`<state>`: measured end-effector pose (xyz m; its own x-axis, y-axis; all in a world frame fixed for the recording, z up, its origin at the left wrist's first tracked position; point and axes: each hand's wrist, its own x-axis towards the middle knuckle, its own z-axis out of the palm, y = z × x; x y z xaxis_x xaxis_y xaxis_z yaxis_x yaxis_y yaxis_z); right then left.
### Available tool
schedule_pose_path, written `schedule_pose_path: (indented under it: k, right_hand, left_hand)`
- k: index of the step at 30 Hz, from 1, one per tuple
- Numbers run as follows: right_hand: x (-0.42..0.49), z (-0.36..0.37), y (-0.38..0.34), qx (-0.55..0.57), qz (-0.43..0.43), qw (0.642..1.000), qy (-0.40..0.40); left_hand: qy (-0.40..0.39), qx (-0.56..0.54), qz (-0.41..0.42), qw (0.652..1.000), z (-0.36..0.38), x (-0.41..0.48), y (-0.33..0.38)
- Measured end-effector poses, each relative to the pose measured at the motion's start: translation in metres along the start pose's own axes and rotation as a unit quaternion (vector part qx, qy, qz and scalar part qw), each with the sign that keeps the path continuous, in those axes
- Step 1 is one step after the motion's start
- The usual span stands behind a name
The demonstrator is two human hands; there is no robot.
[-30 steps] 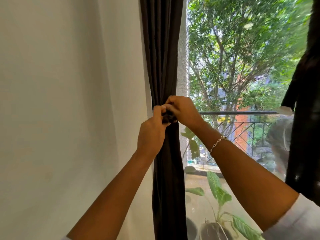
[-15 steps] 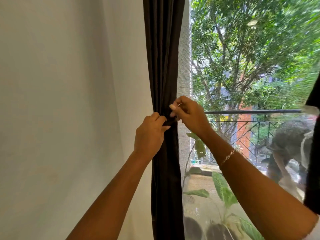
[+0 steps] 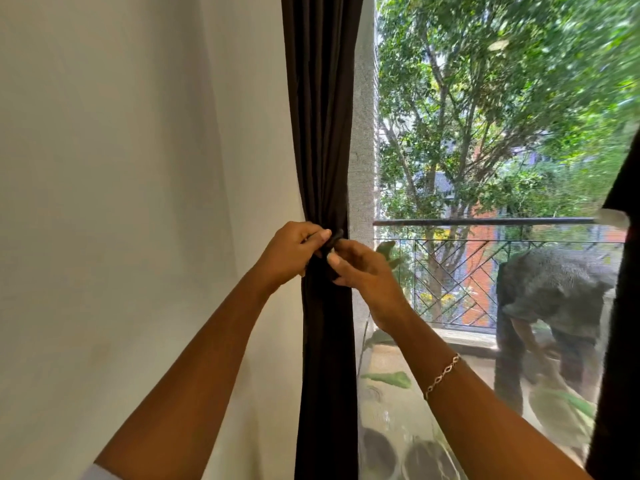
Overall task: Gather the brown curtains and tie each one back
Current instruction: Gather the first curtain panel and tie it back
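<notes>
Brown tie-back band [image 3: 333,238] sits pinched between two hands. The left hand [image 3: 294,252] curls its fingers on it from the left, and the right hand [image 3: 365,273] nips it with thumb and fingertips from the right. The band wraps one gathered brown curtain [image 3: 322,133], which hangs between the white wall [image 3: 138,168] on the left and the window screen [image 3: 362,150] on the right. One chain bracelet [image 3: 443,374] circles the right wrist. A second curtain [image 3: 616,323] darkens the right edge. Outside, beyond one railing [image 3: 485,221], one person [image 3: 554,299] bends over. Two dark pots [image 3: 377,452] sit near.
</notes>
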<state>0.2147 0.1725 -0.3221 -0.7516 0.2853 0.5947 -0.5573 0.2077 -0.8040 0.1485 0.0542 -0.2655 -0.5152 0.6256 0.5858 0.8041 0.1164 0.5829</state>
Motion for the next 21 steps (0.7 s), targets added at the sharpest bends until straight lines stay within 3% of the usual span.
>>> schedule_pose_path:
  k: [4, 7, 12, 15, 18, 21]
  right_hand:
    - [0.002, -0.001, -0.008, -0.133, -0.044, 0.989, 0.042]
    - [0.004, -0.001, -0.016, -0.226, -0.076, 0.969, 0.063]
    - [0.003, -0.017, -0.030, -0.346, -0.110, 0.929, 0.069]
    - [0.005, -0.030, -0.036, -0.350, -0.084, 0.930, 0.070]
    - [0.007, -0.042, -0.035, -0.325, -0.071, 0.939, 0.086]
    - [0.003, -0.041, -0.026, -0.216, -0.037, 0.970, 0.101]
  left_hand:
    - [0.074, -0.008, 0.031, 0.997, 0.011, -0.004, -0.002]
    - [0.175, -0.052, 0.046, 0.982, 0.020, -0.006, 0.000]
    - [0.369, -0.198, -0.037, 0.907, 0.033, -0.006, 0.003]
    - [0.408, -0.323, -0.125, 0.845, 0.024, 0.004, 0.007]
    - [0.396, -0.382, -0.171, 0.818, 0.024, 0.006, 0.009]
    - [0.391, -0.428, -0.200, 0.789, 0.030, 0.004, 0.011]
